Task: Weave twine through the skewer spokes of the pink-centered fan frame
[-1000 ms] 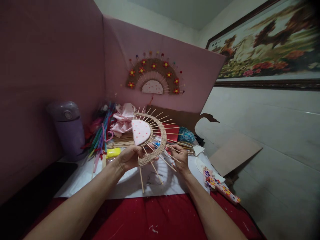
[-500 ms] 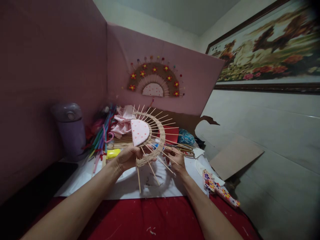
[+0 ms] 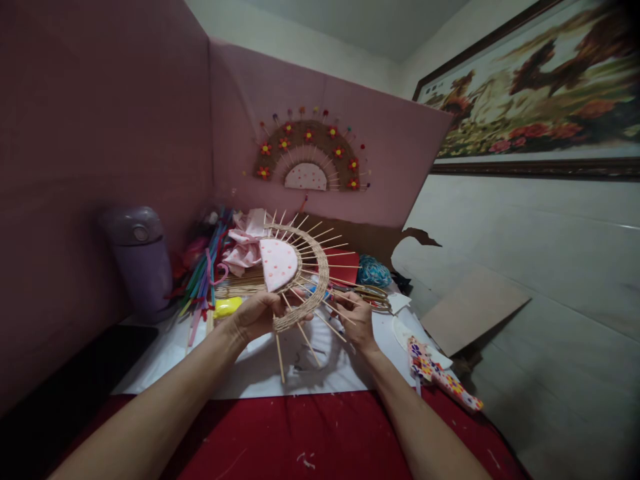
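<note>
Grasping woven fan [image 3: 324, 265] in left fingers [image 3: 273, 303]; right fingers [image 3: 348, 301] curled near sticks [image 3: 280, 357], cannot tell on what. Best to weave snugly, keeping spokes evenly spread.

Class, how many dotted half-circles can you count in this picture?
2: the near half-circle, inside the woven arch held by the left hand, and the far half-circle, against the pink board below a flowered arch. Any under other things would be hidden.
</note>
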`<state>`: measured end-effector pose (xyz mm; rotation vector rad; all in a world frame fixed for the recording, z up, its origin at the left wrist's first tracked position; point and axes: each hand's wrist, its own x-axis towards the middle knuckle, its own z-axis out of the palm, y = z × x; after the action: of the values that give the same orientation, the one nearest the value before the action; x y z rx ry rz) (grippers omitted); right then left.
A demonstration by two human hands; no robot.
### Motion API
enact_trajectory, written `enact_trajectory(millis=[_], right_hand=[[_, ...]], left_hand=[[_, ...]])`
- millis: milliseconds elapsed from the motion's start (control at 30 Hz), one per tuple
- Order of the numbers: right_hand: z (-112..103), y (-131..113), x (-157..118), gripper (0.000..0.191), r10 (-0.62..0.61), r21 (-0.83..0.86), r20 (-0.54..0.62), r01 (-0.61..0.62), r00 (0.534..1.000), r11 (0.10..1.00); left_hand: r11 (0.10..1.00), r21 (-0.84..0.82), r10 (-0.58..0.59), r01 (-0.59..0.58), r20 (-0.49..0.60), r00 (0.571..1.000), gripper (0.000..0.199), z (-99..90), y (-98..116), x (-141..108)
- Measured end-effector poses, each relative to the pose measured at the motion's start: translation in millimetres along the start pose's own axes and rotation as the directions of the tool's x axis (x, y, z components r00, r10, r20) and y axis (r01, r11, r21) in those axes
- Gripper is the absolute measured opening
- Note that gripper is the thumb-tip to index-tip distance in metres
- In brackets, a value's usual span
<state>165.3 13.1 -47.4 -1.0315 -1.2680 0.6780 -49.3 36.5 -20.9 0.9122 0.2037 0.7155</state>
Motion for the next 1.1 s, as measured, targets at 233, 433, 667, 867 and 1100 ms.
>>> enact_trajectory(millis=[233, 433, 667, 867, 1100], right_hand=[[0, -3, -1, 0.025, -0.012, -0.090, -0.098, 0.003, 0.995, 0.996], [-2, -1, 1, 0.028, -0.015, -0.073, -0.150, 0.004, 0.989, 0.997], [-1, 1, 2, 0.026, -0.037, -0.112, -0.162, 0.019, 0.986, 0.994], [-1, 3, 1, 0.027, -0.086, -0.137, -0.153, 0.065, 0.984, 0.988], [-4, 8, 0, 0.024, -0.152, -0.229, -0.150, 0.115, 0.977, 0.967]], left_hand=[[1.000, -0.007, -0.030, 0.031, 0.013, 0.999, 0.047, -2.0, -2, 0], [1.000, 0.002, -0.006, 0.006, 0.019, 1.000, 0.045, 6.5, 0, -1], [1.000, -0.009, 0.008, -0.008, -0.037, 0.999, 0.043, 11.5, -2, -1], [1.000, -0.009, -0.014, 0.014, -0.027, 1.000, 0.042, 7.7, -3, -1], [1.000, -0.003, 0.002, -0.002, -0.021, 1.000, 0.045, 4.8, -5, 0]])
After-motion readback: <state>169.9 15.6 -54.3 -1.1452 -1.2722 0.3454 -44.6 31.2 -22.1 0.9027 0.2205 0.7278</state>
